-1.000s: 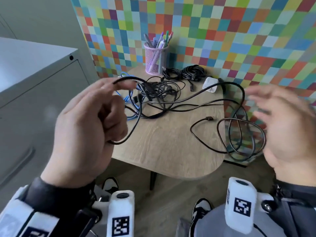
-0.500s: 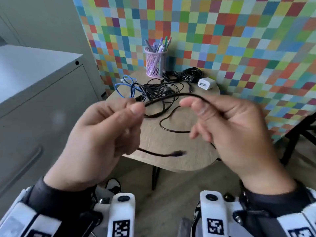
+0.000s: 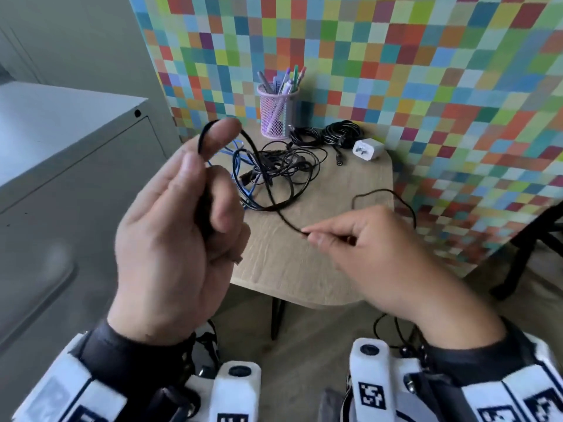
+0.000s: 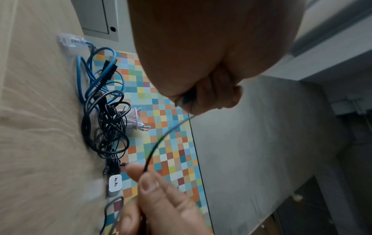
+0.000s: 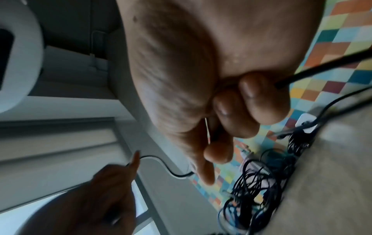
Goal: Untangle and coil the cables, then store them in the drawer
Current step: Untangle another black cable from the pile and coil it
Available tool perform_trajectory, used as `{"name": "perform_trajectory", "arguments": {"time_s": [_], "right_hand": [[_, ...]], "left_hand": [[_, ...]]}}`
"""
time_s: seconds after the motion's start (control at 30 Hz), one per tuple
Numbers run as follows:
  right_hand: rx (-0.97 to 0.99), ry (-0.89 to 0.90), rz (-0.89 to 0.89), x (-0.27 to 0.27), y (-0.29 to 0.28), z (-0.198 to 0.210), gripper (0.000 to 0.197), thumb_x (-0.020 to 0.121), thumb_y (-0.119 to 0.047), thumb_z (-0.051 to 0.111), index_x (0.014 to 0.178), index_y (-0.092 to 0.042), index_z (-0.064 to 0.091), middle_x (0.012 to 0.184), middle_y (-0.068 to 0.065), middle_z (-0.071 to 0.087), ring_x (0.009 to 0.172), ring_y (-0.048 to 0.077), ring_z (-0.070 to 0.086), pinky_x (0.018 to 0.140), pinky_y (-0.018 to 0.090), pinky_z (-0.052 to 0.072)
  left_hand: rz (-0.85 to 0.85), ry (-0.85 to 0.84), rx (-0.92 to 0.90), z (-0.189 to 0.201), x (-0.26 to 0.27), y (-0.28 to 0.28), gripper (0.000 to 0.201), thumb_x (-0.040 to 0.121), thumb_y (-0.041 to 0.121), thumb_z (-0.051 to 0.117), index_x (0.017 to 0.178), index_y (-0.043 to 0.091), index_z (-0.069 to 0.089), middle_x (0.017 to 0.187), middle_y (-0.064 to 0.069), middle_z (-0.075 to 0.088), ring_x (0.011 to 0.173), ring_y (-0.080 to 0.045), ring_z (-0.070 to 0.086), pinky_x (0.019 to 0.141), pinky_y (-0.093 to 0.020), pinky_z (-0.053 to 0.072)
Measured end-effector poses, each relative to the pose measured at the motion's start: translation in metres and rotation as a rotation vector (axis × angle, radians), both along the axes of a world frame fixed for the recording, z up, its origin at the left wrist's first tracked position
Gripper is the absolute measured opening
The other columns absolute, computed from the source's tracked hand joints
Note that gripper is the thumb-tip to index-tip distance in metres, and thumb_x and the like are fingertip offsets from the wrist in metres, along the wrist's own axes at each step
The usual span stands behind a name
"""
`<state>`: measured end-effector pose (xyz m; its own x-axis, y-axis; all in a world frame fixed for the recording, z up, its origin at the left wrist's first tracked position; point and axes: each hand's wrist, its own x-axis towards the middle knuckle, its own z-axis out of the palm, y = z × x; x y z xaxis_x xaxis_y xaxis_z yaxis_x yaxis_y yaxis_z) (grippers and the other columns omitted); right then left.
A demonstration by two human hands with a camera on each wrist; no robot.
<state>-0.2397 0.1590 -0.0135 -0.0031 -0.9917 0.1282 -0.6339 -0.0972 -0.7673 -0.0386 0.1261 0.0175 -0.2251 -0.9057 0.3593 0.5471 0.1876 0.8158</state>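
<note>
I hold one thin black cable between both hands above the wooden table. My left hand is raised and grips it, with a loop arching over the index finger. From there the cable slants down to my right hand, whose thumb and forefinger pinch it. The left wrist view shows the same cable running from my curled left fingers to the right hand. A tangle of black and blue cables lies on the table behind.
Two coiled black cables, a white charger and a pink mesh pen cup stand at the table's back by the chequered wall. A grey cabinet with shut fronts fills the left. A dark chair frame is at the right.
My right hand, open one second ago, took the cable beside the left, then slid down and right along it. My left hand rose, with a loop now over its index finger.
</note>
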Motion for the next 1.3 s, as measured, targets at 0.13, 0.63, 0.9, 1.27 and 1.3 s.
{"name": "perform_trajectory", "arguments": {"time_s": [0.13, 0.63, 0.9, 1.27, 1.3], "right_hand": [[0.046, 0.175, 0.161, 0.035, 0.006, -0.005, 0.017, 0.101, -0.043, 0.063, 0.109, -0.035, 0.076, 0.083, -0.016, 0.075, 0.075, 0.003, 0.069, 0.069, 0.029, 0.058], [-0.159, -0.07, 0.052, -0.008, 0.015, 0.031, 0.003, 0.077, -0.035, 0.085, 0.076, -0.036, 0.082, 0.074, -0.022, 0.076, 0.073, 0.002, 0.073, 0.067, 0.027, 0.06], [-0.307, -0.235, -0.072, -0.029, 0.004, 0.016, 0.01, 0.088, -0.039, 0.072, 0.094, -0.038, 0.08, 0.076, -0.013, 0.076, 0.074, 0.005, 0.069, 0.071, 0.033, 0.061], [0.02, 0.137, 0.058, 0.028, 0.0, -0.008, 0.017, 0.101, -0.042, 0.065, 0.087, -0.038, 0.074, 0.057, -0.015, 0.058, 0.054, 0.002, 0.054, 0.05, 0.017, 0.035], [0.031, 0.164, 0.07, 0.033, 0.001, -0.007, 0.02, 0.101, -0.043, 0.065, 0.083, -0.035, 0.071, 0.056, -0.012, 0.056, 0.052, 0.005, 0.052, 0.048, 0.019, 0.033]], "left_hand": [[-0.05, -0.121, -0.068, -0.015, -0.016, 0.006, 0.035, 0.106, 0.02, 0.035, 0.131, 0.012, 0.058, 0.079, -0.008, 0.072, 0.059, -0.024, 0.067, 0.05, -0.03, 0.05], [-0.256, -0.96, -0.138, -0.027, -0.002, -0.003, 0.029, 0.109, 0.029, 0.043, 0.104, 0.026, 0.071, 0.053, 0.007, 0.046, 0.043, -0.006, 0.035, 0.046, -0.015, 0.03], [-0.386, -0.352, 0.102, -0.027, 0.001, -0.006, 0.027, 0.096, 0.031, 0.052, 0.088, 0.013, 0.071, 0.053, 0.006, 0.025, 0.042, -0.007, 0.018, 0.042, -0.022, 0.011], [-0.186, 0.025, 0.033, -0.027, -0.02, -0.002, 0.029, 0.105, 0.014, 0.032, 0.126, 0.005, 0.049, 0.102, -0.011, 0.074, 0.079, -0.029, 0.074, 0.074, -0.035, 0.06], [-0.16, -0.013, 0.017, -0.03, -0.021, -0.002, 0.028, 0.105, 0.014, 0.033, 0.125, 0.006, 0.049, 0.105, -0.012, 0.075, 0.09, -0.032, 0.075, 0.084, -0.038, 0.06]]}}
